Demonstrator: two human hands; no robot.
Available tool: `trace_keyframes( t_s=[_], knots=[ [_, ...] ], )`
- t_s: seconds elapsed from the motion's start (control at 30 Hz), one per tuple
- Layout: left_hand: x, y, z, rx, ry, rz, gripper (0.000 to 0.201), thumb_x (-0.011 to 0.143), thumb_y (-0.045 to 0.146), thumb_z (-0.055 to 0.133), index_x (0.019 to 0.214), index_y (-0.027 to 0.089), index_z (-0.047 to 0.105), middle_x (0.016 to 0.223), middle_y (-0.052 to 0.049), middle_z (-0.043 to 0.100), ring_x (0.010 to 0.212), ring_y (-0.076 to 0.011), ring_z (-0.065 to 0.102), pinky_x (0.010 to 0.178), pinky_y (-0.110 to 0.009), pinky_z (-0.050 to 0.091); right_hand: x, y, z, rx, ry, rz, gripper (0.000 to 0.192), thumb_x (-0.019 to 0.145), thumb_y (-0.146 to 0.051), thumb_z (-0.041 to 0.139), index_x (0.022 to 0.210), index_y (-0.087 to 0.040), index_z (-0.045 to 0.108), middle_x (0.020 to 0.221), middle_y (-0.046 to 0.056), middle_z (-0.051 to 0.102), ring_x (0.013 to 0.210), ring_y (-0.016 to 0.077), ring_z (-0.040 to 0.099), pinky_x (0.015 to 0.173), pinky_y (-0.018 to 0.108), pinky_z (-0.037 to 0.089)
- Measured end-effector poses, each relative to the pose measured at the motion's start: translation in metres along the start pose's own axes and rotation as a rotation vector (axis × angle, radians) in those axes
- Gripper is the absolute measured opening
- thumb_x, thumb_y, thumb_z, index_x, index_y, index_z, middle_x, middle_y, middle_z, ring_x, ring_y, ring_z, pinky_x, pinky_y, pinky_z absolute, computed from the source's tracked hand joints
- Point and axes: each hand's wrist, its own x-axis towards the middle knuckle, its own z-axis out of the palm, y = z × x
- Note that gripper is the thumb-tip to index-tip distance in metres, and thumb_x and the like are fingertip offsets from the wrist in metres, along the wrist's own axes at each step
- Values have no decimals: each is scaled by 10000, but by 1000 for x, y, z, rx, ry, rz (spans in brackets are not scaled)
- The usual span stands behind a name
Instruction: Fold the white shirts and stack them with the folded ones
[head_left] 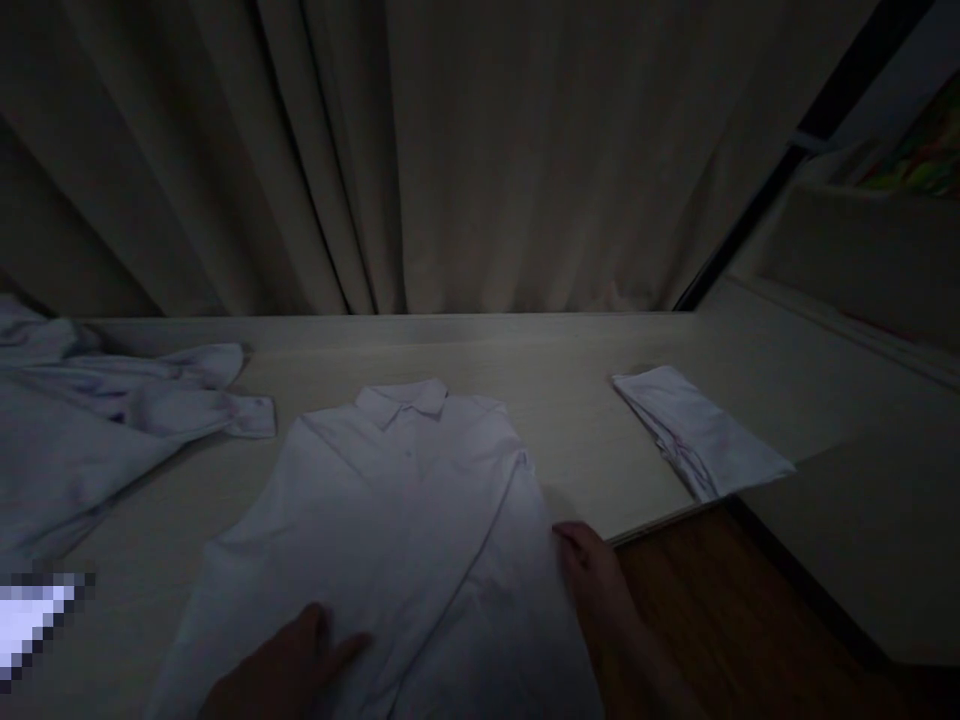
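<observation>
A white collared shirt (390, 500) lies flat on the pale table (570, 410), collar pointing away from me. My left hand (289, 665) rests palm down on the shirt's lower front, fingers spread. At the shirt's right edge, near the table's front corner, my right hand (596, 575) touches the fabric; whether it pinches the cloth is hard to tell in the dim light.
A folded white garment (697, 435) lies at the right on the table. A heap of rumpled white clothes (105, 420) sits at the left. Beige curtains (420, 150) hang behind the table. Dark wooden floor (750, 620) shows at the lower right.
</observation>
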Motion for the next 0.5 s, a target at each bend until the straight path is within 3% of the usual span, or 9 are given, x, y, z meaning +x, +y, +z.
trace_keyframes(
  t_s=[0.1,0.2,0.27,0.37,0.5],
  knots=[
    [-1,-20,24,-19,59,32,370,688,631,404,842,318,527,972,-17,693,943,-286,645,809,-427,474,63,-15,17,-103,43,-72,314,830,-246,408,1037,-168,632,1073,94,654,996,183,591,926,309,440],
    [3,-12,11,-106,109,164,337,712,573,380,752,281,544,859,-39,680,843,-280,643,786,-416,477,102,-20,23,-161,93,10,359,820,-275,445,1119,-131,583,1048,120,650,905,186,606,845,300,460],
    [2,6,-22,-270,117,249,341,722,567,414,741,255,550,808,-35,667,803,-251,634,761,-378,484,118,-19,23,-186,58,31,327,800,-308,499,1061,-147,613,941,94,676,821,178,614,774,278,462],
    [-4,48,-93,-567,151,306,333,728,562,496,784,243,573,813,-4,659,830,-215,621,752,-322,491,133,-14,22,-241,-30,54,184,775,-294,538,853,-188,667,812,45,690,746,153,613,698,237,432],
    [2,117,-179,-1025,164,371,328,688,499,614,866,226,573,702,40,598,578,-126,562,491,-222,433,145,-7,21,-338,-41,132,192,800,-261,493,786,-172,662,874,89,697,802,166,612,684,243,394]
  ],
)
